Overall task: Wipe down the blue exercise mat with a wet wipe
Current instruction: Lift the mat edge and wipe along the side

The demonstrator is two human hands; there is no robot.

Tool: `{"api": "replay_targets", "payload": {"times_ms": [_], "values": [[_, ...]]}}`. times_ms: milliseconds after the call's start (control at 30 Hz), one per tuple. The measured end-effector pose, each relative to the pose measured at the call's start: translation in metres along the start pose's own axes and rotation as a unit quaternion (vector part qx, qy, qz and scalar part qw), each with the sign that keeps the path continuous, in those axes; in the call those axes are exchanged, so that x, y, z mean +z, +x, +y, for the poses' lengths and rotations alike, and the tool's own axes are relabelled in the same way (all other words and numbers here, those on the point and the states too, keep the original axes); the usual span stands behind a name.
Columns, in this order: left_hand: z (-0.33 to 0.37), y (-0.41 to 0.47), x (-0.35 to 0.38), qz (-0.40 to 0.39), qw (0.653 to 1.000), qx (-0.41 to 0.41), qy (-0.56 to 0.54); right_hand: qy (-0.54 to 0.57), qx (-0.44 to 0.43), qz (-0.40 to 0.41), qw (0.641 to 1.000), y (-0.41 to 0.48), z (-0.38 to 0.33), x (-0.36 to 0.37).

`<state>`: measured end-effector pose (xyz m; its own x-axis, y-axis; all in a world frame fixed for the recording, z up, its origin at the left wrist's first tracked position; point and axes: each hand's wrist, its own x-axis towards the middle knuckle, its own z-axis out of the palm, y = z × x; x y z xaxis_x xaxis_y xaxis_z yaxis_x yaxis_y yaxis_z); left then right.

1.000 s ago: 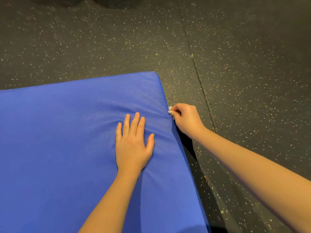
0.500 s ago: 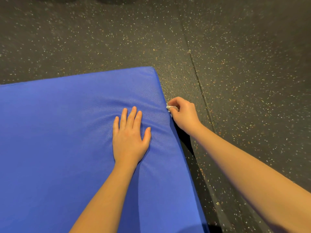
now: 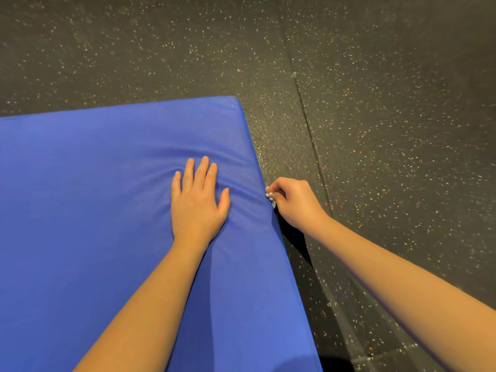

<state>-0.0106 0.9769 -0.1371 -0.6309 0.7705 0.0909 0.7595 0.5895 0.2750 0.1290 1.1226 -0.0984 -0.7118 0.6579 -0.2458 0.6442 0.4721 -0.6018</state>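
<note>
On the dark floor (image 3: 389, 135) lies the blue mat (image 3: 94, 224), thick and padded. It fills the left and lower part of the view, and its far right corner points away from the person. Small folds run across its cover near the right edge. Against this right edge, on the side of the mat, sits a small crumpled white wipe (image 3: 270, 197); only a little of it can be seen. The right hand (image 3: 295, 204) holds this wipe, its grip clenched around it with curled fingers, and presses it to the side of the mat just below the top surface. The left hand (image 3: 197, 205) lies flat on top of the mat, just beside the same edge. Its grip is released: the fingers (image 3: 204, 170) are straight, close together and point away from the person, and the palm presses down on the cover. Both forearms are bare. The floor is of black rubber with many pale specks, and a thin seam (image 3: 308, 127) runs through it at the right of the mat.
</note>
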Motion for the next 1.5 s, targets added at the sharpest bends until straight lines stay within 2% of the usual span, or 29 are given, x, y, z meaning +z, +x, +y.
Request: {"api": "replay_targets", "payload": {"times_ms": [167, 267, 333, 467, 567, 833, 1033, 1267, 1500], "values": [[0.005, 0.002, -0.002, -0.042, 0.998, -0.012, 0.044, -0.042, -0.002, -0.026, 0.999, -0.032, 0.006, 0.001], [0.018, -0.013, -0.005, -0.061, 0.994, -0.046, 0.081, -0.018, 0.004, 0.002, 1.000, -0.043, 0.008, 0.004], [0.037, -0.048, -0.004, -0.072, 0.994, -0.061, 0.062, 0.013, 0.023, 0.030, 0.999, -0.046, 0.006, 0.006], [0.047, -0.101, -0.002, -0.091, 0.994, -0.020, 0.055, 0.008, 0.025, 0.014, 1.000, -0.051, 0.004, 0.007], [0.044, -0.095, 0.000, -0.071, 0.995, -0.024, 0.065, -0.018, 0.024, -0.019, 0.999, -0.064, 0.009, 0.005], [0.046, -0.094, 0.001, -0.091, 0.994, -0.020, 0.062, -0.042, 0.033, -0.051, 0.997, -0.110, 0.015, 0.005], [0.053, -0.097, -0.015, -0.152, 0.986, -0.038, 0.060, -0.079, 0.042, -0.069, 0.994, -0.149, 0.016, 0.007], [0.050, -0.236, -0.031, -0.186, 0.981, 0.011, 0.051, -0.095, 0.061, -0.074, 0.991, -0.182, 0.017, 0.010], [0.047, -0.237, -0.027, -0.179, 0.980, 0.020, 0.079, -0.112, 0.063, -0.077, 0.989, -0.220, 0.025, 0.014]]}}
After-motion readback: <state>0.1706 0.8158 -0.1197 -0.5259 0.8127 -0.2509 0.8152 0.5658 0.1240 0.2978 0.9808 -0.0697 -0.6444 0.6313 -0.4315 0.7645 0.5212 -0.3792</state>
